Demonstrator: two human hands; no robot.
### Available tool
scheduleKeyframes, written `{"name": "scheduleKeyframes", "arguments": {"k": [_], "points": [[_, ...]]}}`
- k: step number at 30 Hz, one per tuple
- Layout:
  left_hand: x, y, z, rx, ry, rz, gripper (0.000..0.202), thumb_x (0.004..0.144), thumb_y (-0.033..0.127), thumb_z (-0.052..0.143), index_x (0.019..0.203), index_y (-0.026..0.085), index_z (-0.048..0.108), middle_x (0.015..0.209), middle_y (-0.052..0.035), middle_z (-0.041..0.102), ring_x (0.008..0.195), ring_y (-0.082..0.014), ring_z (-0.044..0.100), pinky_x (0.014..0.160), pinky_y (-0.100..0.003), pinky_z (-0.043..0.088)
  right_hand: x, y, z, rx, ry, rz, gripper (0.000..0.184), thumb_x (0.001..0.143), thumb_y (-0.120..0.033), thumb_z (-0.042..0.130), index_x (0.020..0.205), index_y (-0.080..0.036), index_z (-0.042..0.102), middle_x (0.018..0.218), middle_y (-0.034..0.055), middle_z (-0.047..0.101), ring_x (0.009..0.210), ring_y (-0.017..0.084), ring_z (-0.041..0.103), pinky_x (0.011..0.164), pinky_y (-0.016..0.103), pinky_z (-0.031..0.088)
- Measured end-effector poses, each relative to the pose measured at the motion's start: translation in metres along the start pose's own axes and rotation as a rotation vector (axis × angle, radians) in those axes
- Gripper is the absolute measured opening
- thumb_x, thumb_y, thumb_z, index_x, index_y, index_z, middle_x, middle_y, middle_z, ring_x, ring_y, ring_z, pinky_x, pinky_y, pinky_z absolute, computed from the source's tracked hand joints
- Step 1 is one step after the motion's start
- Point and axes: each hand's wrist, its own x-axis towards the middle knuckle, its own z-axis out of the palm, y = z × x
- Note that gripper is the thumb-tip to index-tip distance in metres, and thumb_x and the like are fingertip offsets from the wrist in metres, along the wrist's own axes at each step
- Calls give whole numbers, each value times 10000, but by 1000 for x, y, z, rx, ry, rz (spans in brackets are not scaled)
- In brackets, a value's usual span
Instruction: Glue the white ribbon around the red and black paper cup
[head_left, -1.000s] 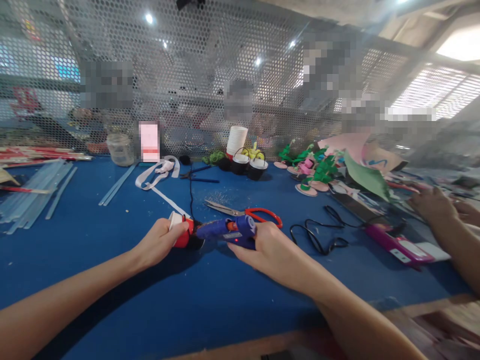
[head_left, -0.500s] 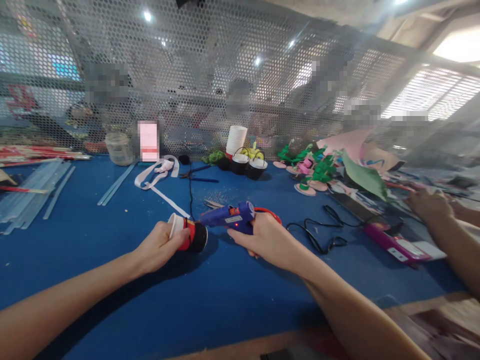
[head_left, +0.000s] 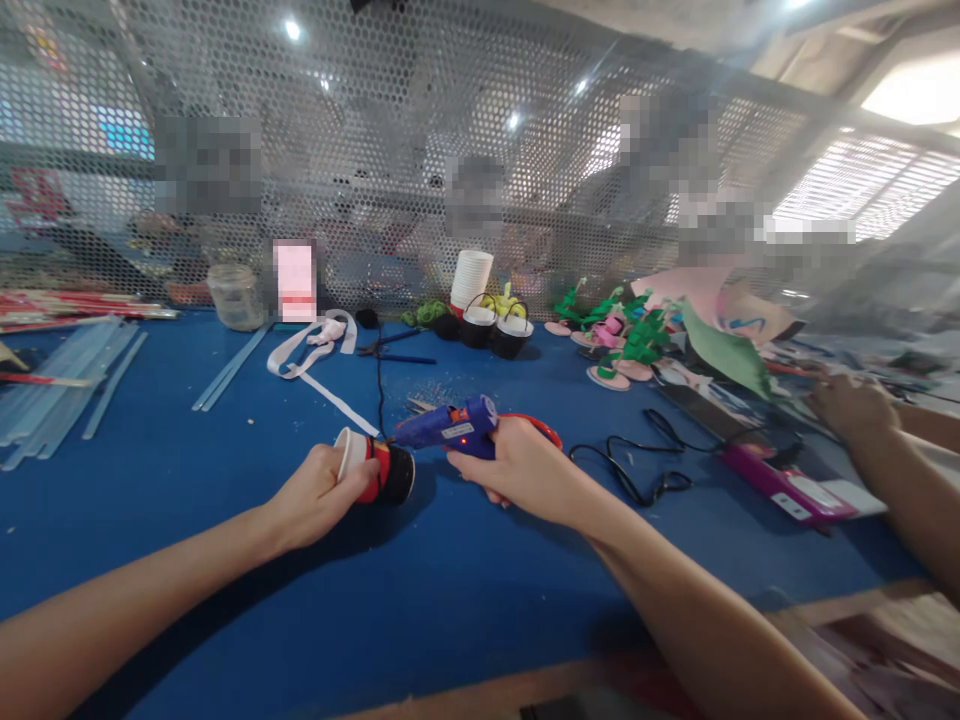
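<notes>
My left hand (head_left: 319, 497) is closed around a paper cup (head_left: 396, 476) lying on its side, its white rim toward my palm and its wall red and black. Black yarn (head_left: 382, 385) runs from the cup back across the table. In my right hand (head_left: 529, 465) is a blue hot glue gun (head_left: 450, 428) with a small red light lit. Its nozzle points left and sits at the upper side of the cup; whether it touches cannot be made out. A white ribbon (head_left: 341, 404) trails toward the cup from behind.
Two small black-and-white buckets (head_left: 513, 337) stand by a stack of white cups (head_left: 472, 279). Clear glue sticks (head_left: 64, 385) lie left, near a jar (head_left: 237, 298). Green paper plants (head_left: 645, 336), a purple power strip (head_left: 787, 487) and black cord (head_left: 630, 470) are right, beside another person's hand (head_left: 855, 405).
The glue gun and my right hand have shifted slightly left, bringing the nozzle further over the cup. My left hand and the cup have hardly moved.
</notes>
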Motion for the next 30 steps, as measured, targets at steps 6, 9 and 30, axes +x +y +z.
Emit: {"name": "scheduleKeyframes", "arguments": {"k": [6, 9, 30], "points": [[0, 1, 0, 35, -9, 4, 340, 761, 332, 289, 460, 181, 241, 477, 60, 197, 443, -64, 187, 420, -222, 170, 5, 3, 2, 41, -27, 9, 242, 687, -304, 462, 508, -142, 470, 370, -9, 472, 307, 80, 448, 328, 184, 384], [0, 1, 0, 40, -7, 31, 349, 764, 326, 289, 450, 177, 252, 477, 58, 212, 450, -66, 201, 431, -222, 185, 10, 6, 2, 115, -62, -3, 202, 681, -309, 483, 583, -134, 505, 380, -20, 477, 310, 76, 446, 336, 181, 385], [-4, -1, -2, 34, 27, 69, 332, 764, 327, 294, 469, 182, 250, 493, 52, 241, 459, -69, 228, 429, -212, 207, 100, 46, -8, -380, 337, 184, 282, 704, -356, 507, 749, -87, 581, 783, 174, 595, 785, 252, 547, 589, 299, 379]]}}
